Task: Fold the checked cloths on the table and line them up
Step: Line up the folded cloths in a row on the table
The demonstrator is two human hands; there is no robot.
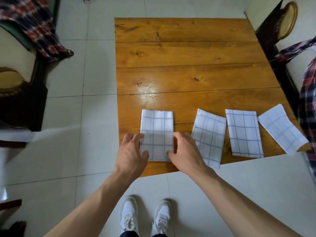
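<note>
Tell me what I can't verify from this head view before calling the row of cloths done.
- Leftmost cloth: side edges under the left hand and right hand; whether fingers pinch or only press is unclear.
- Rightmost cloth: near corner overhangs the table; its underside is hidden.
- Layers per cloth: too thin to count.
- Plaid fabric: cut off by the right edge.

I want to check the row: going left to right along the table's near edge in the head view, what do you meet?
Left hand → first folded cloth → right hand → second folded cloth → third folded cloth → fourth folded cloth, skewed, at the table corner.
</note>
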